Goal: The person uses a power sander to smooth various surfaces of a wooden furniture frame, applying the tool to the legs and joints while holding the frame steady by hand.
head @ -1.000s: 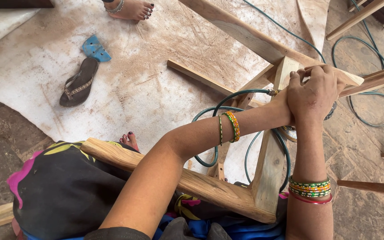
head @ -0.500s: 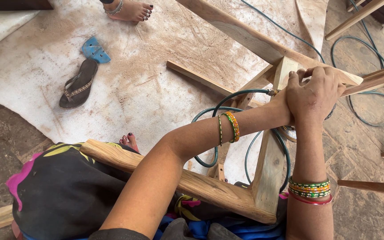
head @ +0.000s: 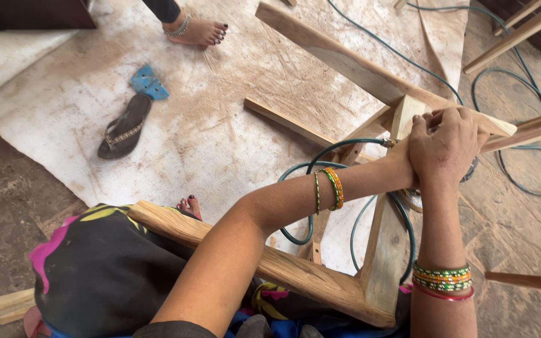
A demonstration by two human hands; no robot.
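The pale, rough-sawn wooden frame point(head: 320, 275) is resting across the person's lap, its upright running away to a joint. To work that joint well, keeping the frame braced against the lap seems wise. The right hand point(head: 444, 147) is closing its grip over the left hand point(head: 408, 164), both wrapped around something hidden, beside the green hose point(head: 345, 145).

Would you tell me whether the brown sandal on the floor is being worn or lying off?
Off. The sandal lies alone on the pale sheet, its straps empty; the nearest bare foot stands apart from it.
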